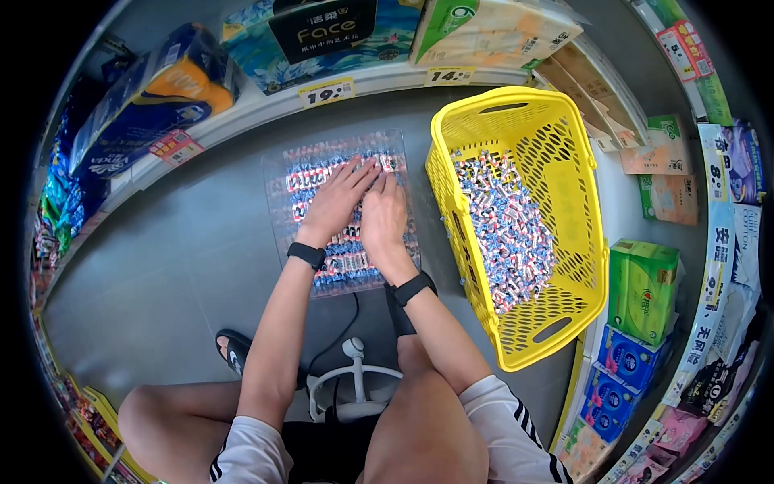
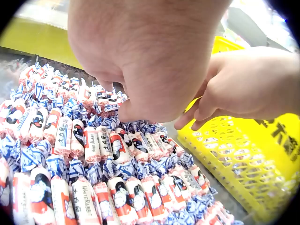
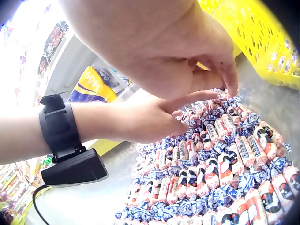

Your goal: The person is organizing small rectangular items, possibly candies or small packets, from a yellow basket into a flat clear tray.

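Note:
White Rabbit candies (image 2: 126,197) in red, white and blue wrappers lie side by side in neat rows. They fill a clear plastic box (image 1: 274,181) on the floor. My left hand (image 1: 337,200) reaches over the far rows, its fingers stretched forward onto the wrappers. Close beside it, my right hand (image 1: 384,216) points its fingers down at the candies near the far right end of a row. In the right wrist view, the right fingertips (image 3: 231,89) come right down at the far candies. The undersides of both hands are partly hidden.
A yellow basket (image 1: 592,266) with a loose heap of the same candies (image 1: 508,234) stands right of the box. Shelves with tissue packs (image 1: 322,40) curve around the far side and right. A white stool base (image 1: 355,379) and a slippered foot (image 1: 234,351) are near me.

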Demonstrator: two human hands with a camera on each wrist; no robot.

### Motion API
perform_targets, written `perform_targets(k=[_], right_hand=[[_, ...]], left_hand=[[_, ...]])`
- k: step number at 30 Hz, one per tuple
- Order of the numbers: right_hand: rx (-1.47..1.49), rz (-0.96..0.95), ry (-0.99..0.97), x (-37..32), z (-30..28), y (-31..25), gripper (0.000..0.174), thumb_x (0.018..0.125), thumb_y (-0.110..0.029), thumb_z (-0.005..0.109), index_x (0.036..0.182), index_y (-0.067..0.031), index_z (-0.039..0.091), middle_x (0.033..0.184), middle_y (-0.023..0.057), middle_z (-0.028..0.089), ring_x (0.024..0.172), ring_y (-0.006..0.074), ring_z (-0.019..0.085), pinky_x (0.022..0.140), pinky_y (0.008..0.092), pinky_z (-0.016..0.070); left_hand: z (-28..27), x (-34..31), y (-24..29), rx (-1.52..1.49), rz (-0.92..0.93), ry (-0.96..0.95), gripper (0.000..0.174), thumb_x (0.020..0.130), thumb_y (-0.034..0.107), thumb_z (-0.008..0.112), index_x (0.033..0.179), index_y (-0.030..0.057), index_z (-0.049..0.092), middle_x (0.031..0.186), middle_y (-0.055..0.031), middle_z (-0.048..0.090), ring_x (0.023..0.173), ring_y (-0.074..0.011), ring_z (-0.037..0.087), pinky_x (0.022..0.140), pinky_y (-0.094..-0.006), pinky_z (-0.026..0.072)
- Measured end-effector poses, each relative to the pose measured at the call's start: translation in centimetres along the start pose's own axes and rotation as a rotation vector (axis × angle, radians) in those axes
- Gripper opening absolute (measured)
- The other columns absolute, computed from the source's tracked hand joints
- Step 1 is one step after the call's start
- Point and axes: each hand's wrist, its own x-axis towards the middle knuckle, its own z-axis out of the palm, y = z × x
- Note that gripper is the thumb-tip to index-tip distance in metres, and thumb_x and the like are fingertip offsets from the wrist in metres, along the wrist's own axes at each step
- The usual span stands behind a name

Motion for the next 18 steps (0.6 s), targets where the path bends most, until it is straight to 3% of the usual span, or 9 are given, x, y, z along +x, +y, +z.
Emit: perform_targets(k=[3,9,11,18], right_hand=[[-0.043,0.000,0.037,0.1,0.1,-0.1,0.038,0.091,0.002,0.060,0.127,0.0159,0.059,0.123,0.0238,0.061,0.108,0.0380,0.065,0.090,0.0443,0.0580],[-0.046,0.107,-0.080,0.3,0.7,-0.4,0.044,0.093,0.002,0.060,0.134,0.0160,0.054,0.132,0.0253,0.056,0.109,0.0390,0.066,0.087,0.0452,0.0606],[-0.041,0.103,-0.085,0.2,1.0,-0.3,0.049,0.093,0.002,0.060,0.138,0.0166,0.050,0.137,0.0262,0.052,0.108,0.0398,0.066,0.085,0.0450,0.0619],[0.056,0.063,-0.115,0.2,-0.6,-0.3,0.051,0.094,0.003,0.058,0.141,0.0179,0.046,0.140,0.0292,0.050,0.107,0.0431,0.067,0.086,0.0476,0.0614]], left_hand=[[-0.4,0.6,0.4,-0.042,0.008,0.013,0.069,0.091,0.001,0.058,0.157,0.0159,0.046,0.166,-0.0049,0.041,0.155,-0.0295,0.035,0.128,-0.0477,0.0296],[-0.1,1.4,-0.1,0.007,0.067,0.056,0.056,0.094,0.007,0.057,0.150,0.0137,0.054,0.163,-0.0059,0.045,0.152,-0.0306,0.039,0.125,-0.0478,0.0337],[-0.1,1.7,-0.4,0.059,0.083,-0.017,0.054,0.096,0.016,0.057,0.150,0.0135,0.055,0.164,-0.0052,0.044,0.153,-0.0305,0.037,0.125,-0.0475,0.0328],[-0.2,2.0,-0.5,0.112,0.109,-0.015,0.053,0.095,0.015,0.059,0.148,0.0129,0.056,0.161,-0.0041,0.047,0.151,-0.0296,0.039,0.124,-0.0480,0.0349]])
